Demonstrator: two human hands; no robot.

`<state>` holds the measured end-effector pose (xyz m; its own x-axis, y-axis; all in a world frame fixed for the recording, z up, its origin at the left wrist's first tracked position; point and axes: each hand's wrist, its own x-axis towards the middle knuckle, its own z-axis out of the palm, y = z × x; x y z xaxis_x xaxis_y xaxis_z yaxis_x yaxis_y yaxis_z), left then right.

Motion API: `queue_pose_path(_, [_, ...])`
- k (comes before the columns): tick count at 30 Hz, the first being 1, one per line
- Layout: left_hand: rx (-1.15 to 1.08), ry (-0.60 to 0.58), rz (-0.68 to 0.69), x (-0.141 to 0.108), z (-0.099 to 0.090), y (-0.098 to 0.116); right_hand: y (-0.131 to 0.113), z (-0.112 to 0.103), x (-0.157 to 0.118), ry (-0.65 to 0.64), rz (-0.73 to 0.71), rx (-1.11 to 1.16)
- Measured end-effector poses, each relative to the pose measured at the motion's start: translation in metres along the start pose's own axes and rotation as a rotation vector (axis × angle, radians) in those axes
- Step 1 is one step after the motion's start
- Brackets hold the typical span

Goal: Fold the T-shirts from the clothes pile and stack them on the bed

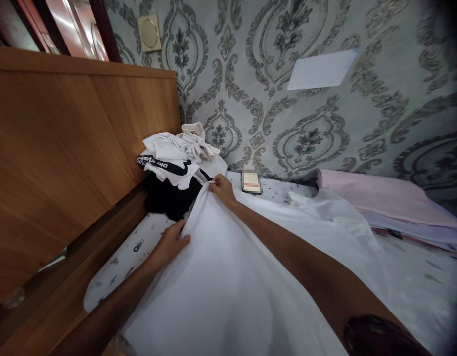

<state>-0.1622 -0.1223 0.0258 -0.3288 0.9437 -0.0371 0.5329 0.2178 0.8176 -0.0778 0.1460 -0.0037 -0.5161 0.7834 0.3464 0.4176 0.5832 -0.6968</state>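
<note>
A large white cloth (228, 277), perhaps a garment, spreads over the bed towards me and to the right. My right hand (223, 190) pinches its far edge and lifts it into a peak. Lower down to the left, my left hand (172, 243) is closed on the side edge of the same cloth, the thumb lying on top. The fabric between both hands is pulled into a slanting fold. Just beyond them lies a heap of clothes: a white garment (169, 153) with black lettering on top of a black one (169, 195).
A wooden bed headboard (83, 123) rises at the left. Behind my right hand a small card-like object (251, 182) rests on the patterned sheet (276, 188). Folded pink fabric (380, 195) lies at the right against the papered wall (251, 109).
</note>
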Motion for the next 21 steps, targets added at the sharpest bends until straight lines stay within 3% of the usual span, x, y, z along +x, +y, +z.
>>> queue_pose_path(3, [-0.118,0.021,-0.053,-0.003,-0.001,-0.008,0.004,0.006,-0.003,0.014,-0.029,0.043])
queue_pose_path(7, [0.018,-0.012,-0.166,-0.012,-0.007,-0.012,0.007,0.009,-0.011,0.021,-0.055,0.028])
queue_pose_path(9, [0.090,-0.064,-0.173,-0.017,-0.011,-0.010,0.008,0.006,-0.020,0.023,-0.074,-0.003])
queue_pose_path(11, [0.273,-0.037,-0.149,-0.022,-0.013,-0.005,0.009,0.001,-0.030,0.000,-0.108,-0.040])
queue_pose_path(13, [0.526,0.085,-0.047,-0.021,-0.008,0.001,0.011,-0.005,-0.040,-0.051,-0.148,-0.076])
queue_pose_path(15, [0.659,0.170,0.163,-0.014,0.006,0.006,0.013,-0.009,-0.048,-0.105,-0.179,-0.100])
queue_pose_path(18, [0.538,0.045,0.483,0.012,0.039,0.011,0.017,-0.011,-0.048,-0.155,-0.204,-0.099])
queue_pose_path(21, [0.463,-0.071,0.566,0.052,0.065,0.011,0.021,-0.014,-0.038,-0.171,-0.206,-0.058])
